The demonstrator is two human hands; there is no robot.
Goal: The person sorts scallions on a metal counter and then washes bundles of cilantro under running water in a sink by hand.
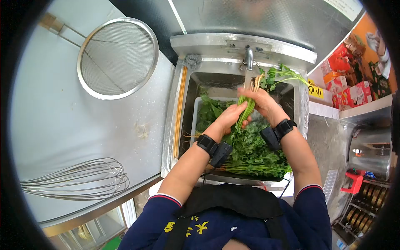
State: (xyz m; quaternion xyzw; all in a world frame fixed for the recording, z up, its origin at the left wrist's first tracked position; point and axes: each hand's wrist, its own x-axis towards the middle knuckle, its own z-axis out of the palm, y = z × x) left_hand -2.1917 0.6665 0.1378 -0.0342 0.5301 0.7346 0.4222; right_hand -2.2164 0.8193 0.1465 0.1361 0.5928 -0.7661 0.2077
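Note:
A bunch of cilantro (pixel 246 111) is held over the sink (pixel 211 78), its pale root ends up under the running faucet (pixel 249 59). My left hand (pixel 230 117) is closed around the green stems lower down. Higher up, near the roots, my right hand (pixel 261 102) wraps the same bunch, partly hiding the stems. Below both hands, more leafy greens (pixel 258 152) fill the front of the basin. To the left, other greens (pixel 210 110) lie in a pale tub (pixel 194 121). A few loose sprigs (pixel 287 75) rest on the sink's back right corner.
A large round mesh strainer (pixel 118 58) and a wire whisk (pixel 79 179) lie on the counter (pixel 104 125) at left. Long wooden sticks (pixel 180 112) and a steel scrubber (pixel 192 61) sit along the sink's left rim. Red boxes (pixel 354 93) stand at right.

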